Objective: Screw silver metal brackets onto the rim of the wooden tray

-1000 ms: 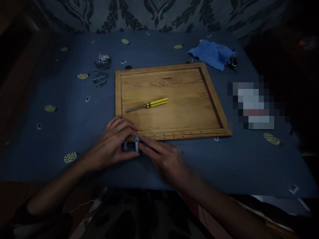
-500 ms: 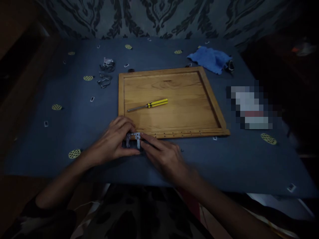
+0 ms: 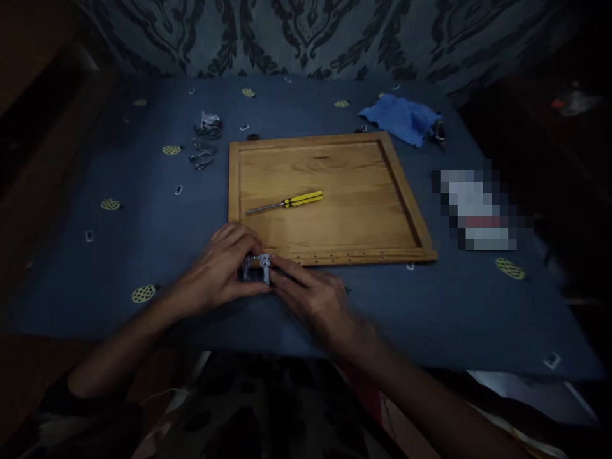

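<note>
At the near left corner of a shallow wooden tray-like board [image 3: 428,217], a small silvery metal bracket [image 3: 264,262] sits against the near rail. My left hand [image 3: 217,271] is closed around its left side, thumb below and fingers above. From the right, the fingertips of my right hand [image 3: 320,303] press on the same bracket. A row of small dark holes runs along that rail to the right of my fingers. On the board's panel lies a screwdriver [image 3: 303,199] with a yellow and black handle, its shank pointing left. My fingers hide part of the bracket.
Left of the board's far corner lie more metal brackets [image 3: 209,124] and a thin curved metal piece [image 3: 203,156]. A blue cloth [image 3: 401,118] is at the back right, beside a dark object [image 3: 438,132]. A blurred-out pale item [image 3: 478,207] lies on the right of the patterned blue tablecloth [image 3: 143,242].
The view has shifted very slightly. Both hands stay on the bracket at the rail, with hardly any movement. The screwdriver rests in the same place.
</note>
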### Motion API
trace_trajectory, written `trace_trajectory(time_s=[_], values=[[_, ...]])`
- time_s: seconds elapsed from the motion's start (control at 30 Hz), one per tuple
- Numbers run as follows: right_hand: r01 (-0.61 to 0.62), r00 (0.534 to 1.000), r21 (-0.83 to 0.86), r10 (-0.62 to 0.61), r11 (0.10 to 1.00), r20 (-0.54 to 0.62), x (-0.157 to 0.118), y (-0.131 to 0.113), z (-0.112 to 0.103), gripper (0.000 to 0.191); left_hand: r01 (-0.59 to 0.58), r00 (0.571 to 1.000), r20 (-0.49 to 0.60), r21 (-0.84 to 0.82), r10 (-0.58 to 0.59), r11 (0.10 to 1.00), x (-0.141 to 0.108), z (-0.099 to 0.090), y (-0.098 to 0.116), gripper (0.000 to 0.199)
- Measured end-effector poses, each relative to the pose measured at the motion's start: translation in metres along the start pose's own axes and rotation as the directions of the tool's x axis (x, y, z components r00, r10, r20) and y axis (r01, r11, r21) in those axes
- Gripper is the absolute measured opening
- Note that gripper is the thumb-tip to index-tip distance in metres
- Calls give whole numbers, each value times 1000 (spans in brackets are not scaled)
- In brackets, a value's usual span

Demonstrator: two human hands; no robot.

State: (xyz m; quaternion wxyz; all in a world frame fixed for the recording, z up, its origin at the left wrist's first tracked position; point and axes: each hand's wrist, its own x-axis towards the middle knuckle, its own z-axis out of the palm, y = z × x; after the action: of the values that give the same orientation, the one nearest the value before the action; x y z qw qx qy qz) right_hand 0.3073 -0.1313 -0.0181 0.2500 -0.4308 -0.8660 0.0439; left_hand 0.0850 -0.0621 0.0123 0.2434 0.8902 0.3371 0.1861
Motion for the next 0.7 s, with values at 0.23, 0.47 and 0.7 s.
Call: trace_trajectory(time_s=[0.23,0.47,0.7], values=[[4,1000,2,-4,1000,1,-1,0,1,28,9,1000,-15,-14,-9,1000,1,1,2,45],[7,1000,27,-7,1000,-18,-1,0,2,26,0,1000,-27,-19,0,1000,2,1,2,44],[15,999,29,-13,999,-46,-1,-1,1,26,-10,999,-42,16,11,1000,1,2,3,44]])
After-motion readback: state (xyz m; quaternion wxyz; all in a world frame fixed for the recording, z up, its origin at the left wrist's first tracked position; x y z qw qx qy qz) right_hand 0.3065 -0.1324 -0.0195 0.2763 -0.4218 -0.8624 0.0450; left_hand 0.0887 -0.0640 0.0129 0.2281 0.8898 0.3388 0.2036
